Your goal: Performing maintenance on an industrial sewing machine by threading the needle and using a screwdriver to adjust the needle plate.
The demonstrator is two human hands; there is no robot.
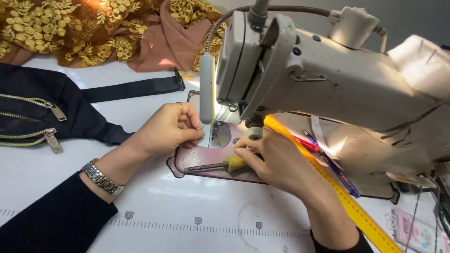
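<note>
the yellow-handled metal screwdriver [220, 165] lay flat on the machine's metal bed plate [197, 159], its handle pinched in the fingertips of the right hand [276, 161]. nearest the camera ran a white tabletop [187, 206] printed with a ruler scale, and a long yellow ruler [347, 201] slanted across it past blue and red pens [328, 161]. the left hand [166, 129], with a silver wristwatch [101, 177], was curled narrow, fingertips together by the needle area. above stood the cream sewing machine [328, 79] with its lit gooseneck lamp [206, 89]. farther left lay a black zipped bag [47, 110], then gold embroidered brown fabric [93, 28].
</note>
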